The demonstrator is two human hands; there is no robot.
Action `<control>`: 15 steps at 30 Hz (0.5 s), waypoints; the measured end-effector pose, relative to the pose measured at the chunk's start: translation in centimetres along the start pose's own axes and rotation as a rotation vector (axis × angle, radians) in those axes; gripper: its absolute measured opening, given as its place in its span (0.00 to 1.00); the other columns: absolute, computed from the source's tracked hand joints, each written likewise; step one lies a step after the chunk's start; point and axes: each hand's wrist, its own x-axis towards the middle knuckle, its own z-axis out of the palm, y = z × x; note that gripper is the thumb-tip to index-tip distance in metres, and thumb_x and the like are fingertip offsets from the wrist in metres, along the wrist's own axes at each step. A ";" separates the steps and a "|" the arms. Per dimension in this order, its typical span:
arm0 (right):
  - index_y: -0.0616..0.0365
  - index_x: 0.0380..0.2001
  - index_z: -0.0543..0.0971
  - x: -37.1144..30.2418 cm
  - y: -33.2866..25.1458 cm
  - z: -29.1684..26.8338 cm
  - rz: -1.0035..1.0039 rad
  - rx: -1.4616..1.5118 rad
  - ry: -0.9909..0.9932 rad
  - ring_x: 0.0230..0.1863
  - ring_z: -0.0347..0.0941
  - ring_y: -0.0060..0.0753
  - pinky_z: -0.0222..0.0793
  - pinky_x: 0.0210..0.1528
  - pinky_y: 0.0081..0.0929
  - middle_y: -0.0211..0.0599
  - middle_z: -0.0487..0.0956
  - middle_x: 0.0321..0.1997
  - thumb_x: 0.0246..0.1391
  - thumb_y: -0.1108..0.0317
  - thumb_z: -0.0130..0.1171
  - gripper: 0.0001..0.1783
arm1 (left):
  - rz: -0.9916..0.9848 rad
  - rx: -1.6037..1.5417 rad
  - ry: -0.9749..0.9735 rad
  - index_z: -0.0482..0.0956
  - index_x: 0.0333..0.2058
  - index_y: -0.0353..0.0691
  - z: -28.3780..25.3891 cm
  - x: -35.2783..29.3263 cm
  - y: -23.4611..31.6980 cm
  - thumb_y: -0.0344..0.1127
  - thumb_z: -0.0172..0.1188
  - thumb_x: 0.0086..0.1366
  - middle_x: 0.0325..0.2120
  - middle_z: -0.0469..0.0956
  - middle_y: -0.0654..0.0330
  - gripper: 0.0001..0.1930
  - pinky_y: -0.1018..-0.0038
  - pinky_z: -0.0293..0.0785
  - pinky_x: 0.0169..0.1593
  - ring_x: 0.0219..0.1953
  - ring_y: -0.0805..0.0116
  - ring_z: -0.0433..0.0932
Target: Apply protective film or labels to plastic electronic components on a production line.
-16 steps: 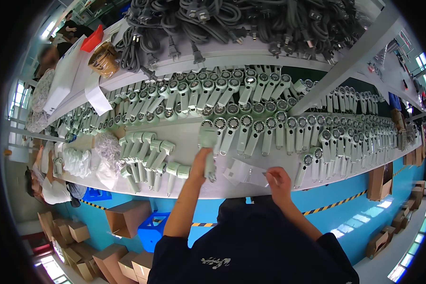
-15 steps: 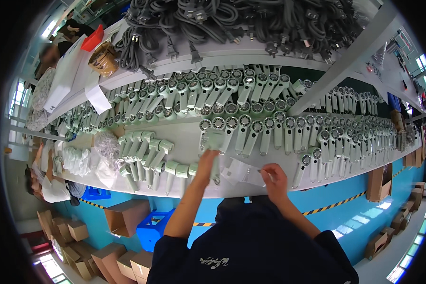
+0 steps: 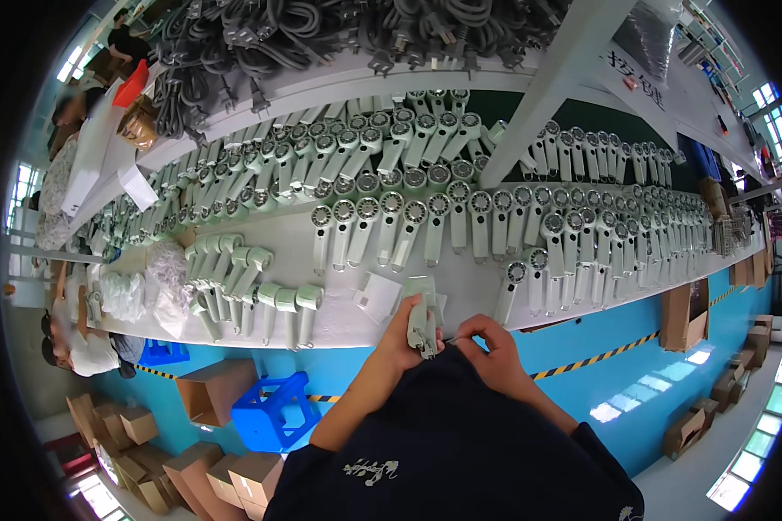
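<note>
The left hand (image 3: 406,334) grips a pale green hair dryer (image 3: 422,319) at the table's (image 3: 339,323) near edge (just off it), while the right hand (image 3: 487,346) pinches narrowly at its base.

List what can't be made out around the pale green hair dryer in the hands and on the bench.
- Head view: lower part of the pale green hair dryer, hidden by the left hand and the dark shirt.
- What the right hand pinches: too small, covered by its fingers.
- Far rows of hair dryers: too small and bent toward the rim.
- Grey power cords: cut off by the top edge.
</note>
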 end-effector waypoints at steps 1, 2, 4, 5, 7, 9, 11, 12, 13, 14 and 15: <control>0.59 0.32 0.74 0.1 -1.3 -0.2 -0.175 -0.208 -0.146 0.36 0.73 0.29 0.69 0.42 0.26 0.33 0.75 0.33 0.51 0.78 0.58 0.05 | 0.030 0.054 0.046 0.69 0.29 0.46 -0.1 0.1 -0.4 0.56 0.59 0.53 0.24 0.69 0.60 0.20 0.64 0.70 0.30 0.26 0.61 0.70; 0.59 0.32 0.74 -0.1 -2.1 -0.3 -0.170 -0.210 -0.165 0.36 0.73 0.29 0.69 0.42 0.26 0.33 0.75 0.33 0.51 0.78 0.58 0.05 | 0.037 0.035 0.048 0.69 0.29 0.46 -0.2 0.3 -1.0 0.56 0.59 0.53 0.24 0.69 0.60 0.20 0.64 0.70 0.30 0.26 0.61 0.70; 0.57 0.31 0.74 -0.1 -3.5 0.3 -0.360 -0.166 -0.505 0.37 0.73 0.37 0.69 0.42 0.31 0.35 0.75 0.34 0.50 0.76 0.59 0.05 | 0.094 0.084 0.074 0.71 0.32 0.46 -0.1 0.7 -1.3 0.57 0.60 0.53 0.26 0.70 0.61 0.20 0.65 0.72 0.32 0.28 0.60 0.71; 0.56 0.32 0.75 -0.1 -3.9 0.8 -0.325 -0.143 -0.650 0.38 0.73 0.39 0.69 0.43 0.32 0.33 0.76 0.37 0.50 0.74 0.60 0.06 | 0.098 0.078 0.071 0.71 0.32 0.46 0.1 0.7 -1.6 0.57 0.60 0.53 0.26 0.70 0.61 0.20 0.65 0.72 0.32 0.28 0.60 0.71; 0.55 0.33 0.74 0.2 -2.0 0.7 -0.312 -0.319 -0.660 0.39 0.73 0.37 0.68 0.42 0.31 0.33 0.75 0.36 0.51 0.73 0.60 0.06 | -0.005 0.107 0.205 0.72 0.35 0.45 0.9 -0.1 -2.4 0.57 0.56 0.55 0.25 0.71 0.60 0.21 0.64 0.72 0.32 0.28 0.63 0.73; 0.55 0.33 0.73 0.2 -1.3 -0.3 -0.264 -0.381 -0.669 0.35 0.72 0.36 0.68 0.38 0.32 0.33 0.73 0.33 0.53 0.70 0.58 0.05 | 0.022 0.115 0.122 0.73 0.37 0.45 1.6 -2.1 -3.5 0.58 0.54 0.56 0.26 0.73 0.60 0.22 0.65 0.72 0.34 0.29 0.63 0.74; 0.55 0.33 0.73 0.1 -2.1 -1.5 -0.173 -0.326 -0.634 0.33 0.72 0.37 0.68 0.36 0.32 0.34 0.73 0.33 0.53 0.69 0.58 0.05 | 0.052 0.112 0.035 0.73 0.38 0.44 1.4 -2.7 -4.1 0.59 0.52 0.57 0.28 0.74 0.59 0.24 0.66 0.72 0.35 0.31 0.63 0.75; 0.55 0.33 0.73 -0.2 -2.7 -1.6 -0.076 -0.272 -0.572 0.31 0.72 0.38 0.68 0.34 0.32 0.35 0.73 0.32 0.53 0.69 0.57 0.05 | 0.011 0.140 -0.051 0.73 0.39 0.44 0.9 -2.9 -4.3 0.59 0.51 0.58 0.31 0.75 0.60 0.23 0.65 0.73 0.37 0.33 0.63 0.75; 0.55 0.33 0.73 -0.3 -3.3 -1.5 -0.069 -0.273 -0.584 0.31 0.72 0.38 0.68 0.34 0.32 0.35 0.73 0.32 0.53 0.69 0.57 0.05 | -0.031 0.169 -0.138 0.73 0.40 0.44 0.6 -3.1 -4.6 0.58 0.50 0.60 0.35 0.75 0.61 0.23 0.65 0.73 0.39 0.35 0.64 0.75; 0.55 0.33 0.73 -0.1 -3.9 -1.4 -0.056 -0.313 -0.612 0.30 0.72 0.38 0.68 0.33 0.32 0.36 0.73 0.32 0.53 0.69 0.57 0.05 | -0.031 0.156 -0.136 0.73 0.40 0.44 0.6 -3.3 -5.0 0.58 0.50 0.60 0.35 0.75 0.61 0.23 0.65 0.73 0.39 0.35 0.64 0.75; 0.55 0.33 0.73 -0.1 -4.4 -1.2 -0.042 -0.355 -0.638 0.29 0.73 0.38 0.68 0.31 0.31 0.36 0.73 0.32 0.53 0.69 0.57 0.05 | -0.035 0.179 -0.119 0.73 0.41 0.43 1.0 -3.8 -5.4 0.59 0.49 0.60 0.37 0.76 0.60 0.24 0.65 0.74 0.40 0.37 0.64 0.76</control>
